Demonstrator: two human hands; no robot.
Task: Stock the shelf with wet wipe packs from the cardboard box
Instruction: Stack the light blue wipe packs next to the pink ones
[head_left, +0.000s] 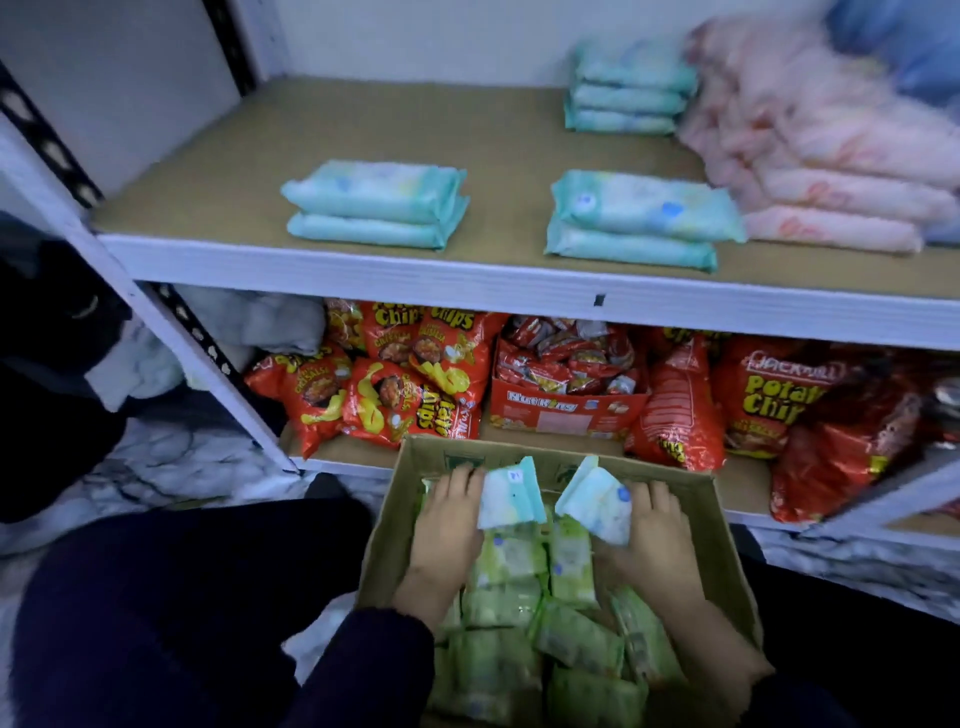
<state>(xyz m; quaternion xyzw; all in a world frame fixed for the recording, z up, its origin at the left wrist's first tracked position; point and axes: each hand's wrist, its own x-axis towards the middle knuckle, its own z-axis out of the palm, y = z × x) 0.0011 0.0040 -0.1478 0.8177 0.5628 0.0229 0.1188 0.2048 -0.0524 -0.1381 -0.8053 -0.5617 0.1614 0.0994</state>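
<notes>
Both hands were down in the cardboard box (387, 540), which stood in front of the shelf (467, 130) w/ its top open. The left hand (449, 519) had its grip curled over the left edge of a first blue pack (508, 496) of wipes; that pack was tilted, its top end raised above the box contents. The right hand (657, 530) did likewise w/ a second blue pack (597, 501), grip closed on its right edge, the pack leaning in toward the middle. The 2 held packs were near each other but apart. Under them the box was filled w/ green packs (519, 597) lying at mixed angles. On the upper shelf board lay a front-left stack (374, 205) of 2 blue packs, a front-right stack (639, 218) of 2, a back stack (628, 88) of 3, & a heap of pink packs (831, 171) at the right (badly blurred), just beside the front-right stack. The lower level held red chip bags (410, 374) and a red carton (566, 410) of small sachets. A dark sleeve (363, 670) covered the left forearm.
</notes>
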